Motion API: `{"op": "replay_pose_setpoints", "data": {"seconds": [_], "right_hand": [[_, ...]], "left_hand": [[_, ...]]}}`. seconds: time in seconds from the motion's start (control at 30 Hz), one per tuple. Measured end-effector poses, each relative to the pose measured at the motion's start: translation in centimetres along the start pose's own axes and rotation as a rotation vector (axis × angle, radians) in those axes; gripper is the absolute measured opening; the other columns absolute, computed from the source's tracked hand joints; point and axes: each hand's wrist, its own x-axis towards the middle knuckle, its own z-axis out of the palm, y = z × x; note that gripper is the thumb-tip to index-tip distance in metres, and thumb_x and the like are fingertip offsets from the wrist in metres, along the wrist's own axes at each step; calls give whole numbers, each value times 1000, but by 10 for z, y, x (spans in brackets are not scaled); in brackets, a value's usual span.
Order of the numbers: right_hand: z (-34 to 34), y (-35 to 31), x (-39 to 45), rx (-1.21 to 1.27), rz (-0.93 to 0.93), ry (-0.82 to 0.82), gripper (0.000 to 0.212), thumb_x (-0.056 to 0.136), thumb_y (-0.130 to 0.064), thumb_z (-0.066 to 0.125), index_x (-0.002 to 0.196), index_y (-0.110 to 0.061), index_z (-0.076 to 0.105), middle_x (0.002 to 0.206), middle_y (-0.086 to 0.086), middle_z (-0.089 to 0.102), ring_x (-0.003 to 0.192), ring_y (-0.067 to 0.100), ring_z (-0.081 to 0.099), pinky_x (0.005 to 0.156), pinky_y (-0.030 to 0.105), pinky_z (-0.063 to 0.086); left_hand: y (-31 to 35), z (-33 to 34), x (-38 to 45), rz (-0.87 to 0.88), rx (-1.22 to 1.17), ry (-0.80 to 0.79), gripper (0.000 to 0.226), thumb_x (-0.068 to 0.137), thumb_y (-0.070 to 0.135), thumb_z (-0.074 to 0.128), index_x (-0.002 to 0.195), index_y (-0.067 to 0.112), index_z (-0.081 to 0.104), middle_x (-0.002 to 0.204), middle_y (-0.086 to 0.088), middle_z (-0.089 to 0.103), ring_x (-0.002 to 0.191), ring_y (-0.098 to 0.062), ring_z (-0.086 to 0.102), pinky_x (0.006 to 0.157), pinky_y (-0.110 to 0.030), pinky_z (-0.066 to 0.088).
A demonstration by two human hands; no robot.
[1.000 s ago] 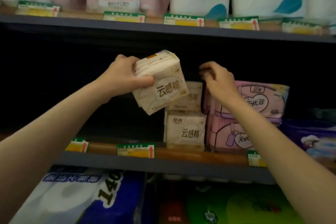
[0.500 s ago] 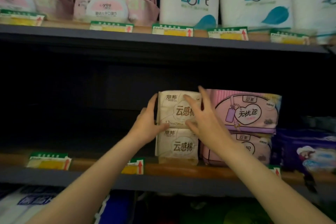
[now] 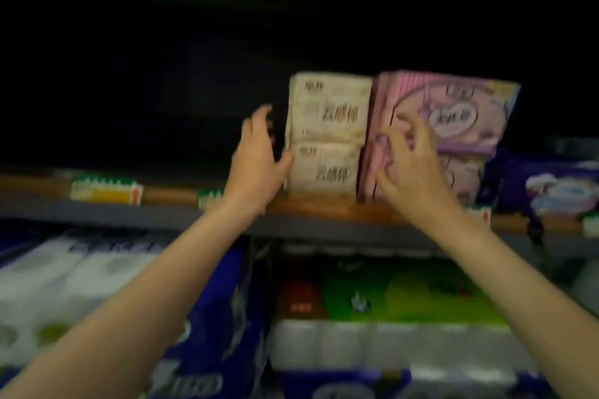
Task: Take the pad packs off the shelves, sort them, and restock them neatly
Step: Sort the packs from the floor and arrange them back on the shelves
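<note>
Two cream pad packs stand stacked on the middle shelf (image 3: 324, 207): the upper cream pack (image 3: 330, 107) sits on the lower cream pack (image 3: 325, 168). Right of them lie two stacked pink pad packs; the upper pink pack (image 3: 460, 110) shows best, the lower pink pack (image 3: 460, 175) is partly hidden. My left hand (image 3: 257, 159) is beside the cream stack's left side, thumb touching the lower pack, fingers relaxed. My right hand (image 3: 411, 165) hovers in front of the pink packs with fingers spread and loosely bent, holding nothing. The frame is blurred.
A purple pack (image 3: 557, 185) lies at the right of the same shelf. Left of the cream stack the shelf is dark, with price tags (image 3: 105, 189) along its edge. Below are toilet paper bundles (image 3: 97, 295) and green packs (image 3: 405, 295).
The cream pack held in my left hand has been set on the cream stack. Both hands have come off its front and moved slightly apart. The view has tilted down.
</note>
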Motion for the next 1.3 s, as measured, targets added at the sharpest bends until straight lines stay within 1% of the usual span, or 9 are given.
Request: {"op": "replay_pose_setpoints", "data": {"seconds": [0.1, 0.23, 0.3, 0.47, 0.6, 0.77, 1.03, 1.2, 1.3], "right_hand": [[7, -16, -49, 137, -38, -47, 43, 81, -4, 61, 123, -3, 50, 137, 22, 34, 124, 34, 40, 105, 33, 30], [47, -38, -145, 257, -100, -221, 37, 81, -7, 56, 118, -3, 52, 130, 20, 40, 120, 32, 44, 102, 37, 36], [72, -46, -201, 266, -117, -373, 36, 82, -10, 54, 118, -5, 53, 129, 18, 42, 119, 30, 46, 100, 38, 41], [122, -70, -311, 227, -235, -862, 50, 77, -16, 73, 123, -13, 56, 131, 13, 47, 117, 33, 53, 89, 45, 51], [164, -94, -362, 216, -211, -1267, 61, 91, -28, 57, 145, -22, 29, 152, 5, 18, 139, 24, 20, 110, 39, 26], [212, -115, -414, 222, -282, -1551, 70, 90, -30, 59, 148, -22, 21, 154, 13, 13, 140, 32, 15, 111, 44, 19], [258, -139, -461, 243, -363, -1566, 72, 88, -28, 61, 147, -19, 20, 154, 20, 5, 141, 35, 9, 111, 46, 16], [255, -113, -462, 233, -279, -1465, 64, 94, -28, 50, 149, -17, 18, 148, 17, 21, 135, 29, 24, 108, 37, 20], [253, -67, -451, 104, -310, -1289, 71, 82, -37, 68, 143, -19, 36, 138, 19, 38, 125, 29, 42, 103, 37, 33]], "left_hand": [[-1, -16, -67, 222, -13, 125, 50, 82, 5, 56, 131, 3, 41, 118, -6, 48, 101, -11, 50, 86, -16, 42], [-29, -20, -183, 352, 55, -97, 38, 77, 0, 51, 116, -3, 49, 106, -9, 50, 97, -17, 49, 91, -15, 35], [-59, -26, -239, 299, 126, -252, 36, 79, 4, 49, 116, 3, 48, 106, -10, 52, 96, -18, 49, 91, -16, 35], [-135, -55, -328, 31, 373, -501, 29, 80, 14, 42, 109, 15, 46, 98, -4, 51, 82, -18, 53, 72, -25, 40], [-175, -58, -352, -129, 516, -736, 34, 75, 19, 41, 103, 9, 57, 98, -9, 58, 83, -28, 61, 70, -33, 46], [-211, -39, -365, -377, 575, -786, 36, 81, 7, 60, 117, 5, 56, 115, -15, 53, 104, -34, 54, 84, -46, 47], [-255, -24, -377, -578, 695, -1110, 49, 89, 19, 57, 135, 12, 40, 128, -11, 43, 121, -29, 45, 100, -40, 38], [-278, 8, -385, -545, 849, -1336, 58, 92, 21, 55, 142, 12, 28, 142, -11, 34, 128, -28, 39, 101, -36, 37], [-287, 35, -407, -515, 982, -1431, 72, 91, 20, 56, 148, 15, 12, 155, -9, 13, 139, -29, 23, 108, -39, 33]]}}
